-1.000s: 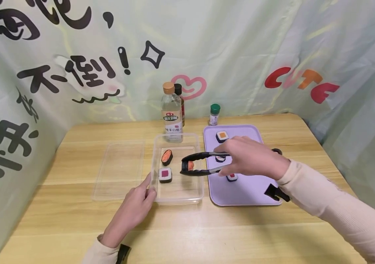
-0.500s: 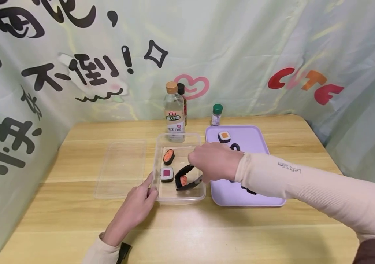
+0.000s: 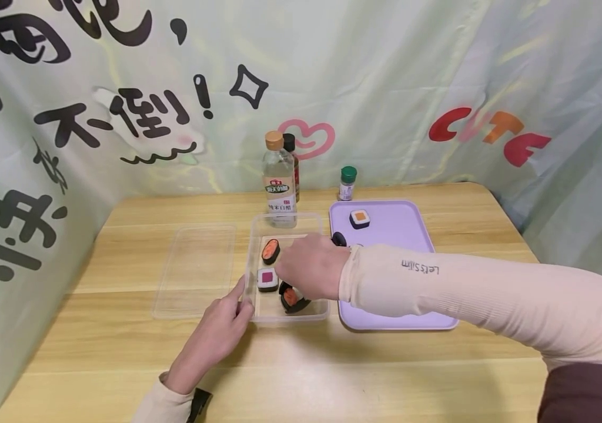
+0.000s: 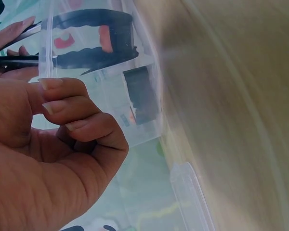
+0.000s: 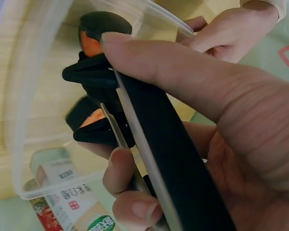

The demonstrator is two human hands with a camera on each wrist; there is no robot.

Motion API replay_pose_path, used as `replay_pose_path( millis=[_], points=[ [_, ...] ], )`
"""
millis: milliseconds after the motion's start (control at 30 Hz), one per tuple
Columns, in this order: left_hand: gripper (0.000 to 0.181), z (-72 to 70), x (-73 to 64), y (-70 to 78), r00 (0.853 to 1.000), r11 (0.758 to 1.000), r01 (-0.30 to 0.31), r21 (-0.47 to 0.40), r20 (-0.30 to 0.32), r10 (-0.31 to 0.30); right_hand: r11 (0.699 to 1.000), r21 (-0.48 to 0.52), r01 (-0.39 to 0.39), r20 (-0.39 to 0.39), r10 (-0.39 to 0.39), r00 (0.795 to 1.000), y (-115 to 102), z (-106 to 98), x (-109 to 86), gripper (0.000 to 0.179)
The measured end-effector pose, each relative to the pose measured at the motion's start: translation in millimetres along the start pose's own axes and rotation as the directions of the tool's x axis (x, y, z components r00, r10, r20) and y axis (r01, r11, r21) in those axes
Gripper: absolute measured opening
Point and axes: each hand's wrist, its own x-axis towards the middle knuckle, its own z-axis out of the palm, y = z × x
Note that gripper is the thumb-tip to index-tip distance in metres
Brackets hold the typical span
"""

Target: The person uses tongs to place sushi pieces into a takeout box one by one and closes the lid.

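My left hand (image 3: 221, 326) holds the near-left rim of a clear plastic container (image 3: 308, 319), its fingers curled at the wall in the left wrist view. In my right hand (image 3: 314, 267) are black-and-steel tongs (image 5: 154, 134), gripped with the thumb along one arm, tips down inside the container. An orange-topped sushi piece (image 3: 290, 295) wrapped in black sits at the tong tips, on the front part of the container. Beside it are a white square roll (image 3: 267, 279) with a magenta centre and an oval orange-topped sushi (image 3: 271, 251).
A purple tray (image 3: 401, 322) lies right of the container, with an orange-centred roll (image 3: 360, 219) on it; my right sleeve covers much of it. A clear lid (image 3: 195, 273) lies to the left. Behind stand a vinegar bottle (image 3: 280, 188), a dark-capped bottle (image 3: 290, 142) and a green-capped shaker (image 3: 347, 183).
My right hand has moved left over the container, and the tongs with the orange-topped sushi have come forward and lower, turning steeper. My left hand keeps its hold on the rim.
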Motion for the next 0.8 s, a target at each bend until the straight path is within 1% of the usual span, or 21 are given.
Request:
replay_pose_path(
  millis=[133, 300, 467, 600, 800],
  points=[
    [0.061, 0.1, 0.4, -0.5, 1.0, 1.0, -0.001, 0.004, 0.004, 0.001, 1.0, -0.004, -0.006, 0.015, 0.006, 1.0, -2, -1, 2.6, 0.018],
    [0.061, 0.2, 0.6, -1.1, 1.0, 1.0, 0.016, 0.013, 0.008, -0.016, 0.999, 0.049, -0.018, 0.042, 0.016, 0.999, 1, -1, 1.9, 0.013],
    [0.061, 0.3, 0.7, -0.5, 1.0, 1.0, 0.012, 0.008, 0.004, -0.012, 0.996, 0.077, -0.034, 0.06, 0.029, 0.998, 7, -3, -1.5, 0.019],
    [0.061, -0.2, 0.2, -0.1, 1.0, 1.0, 0.006, 0.003, 0.0, -0.006, 0.992, 0.115, -0.051, 0.053, 0.045, 0.998, 13, -6, -6.0, 0.023],
    [0.061, -0.8, -0.2, 0.9, 1.0, 1.0, 0.003, 0.003, 0.0, -0.003, 0.978, 0.201, -0.056, 0.032, 0.05, 0.998, 24, -10, -15.5, 0.026]
  ],
)
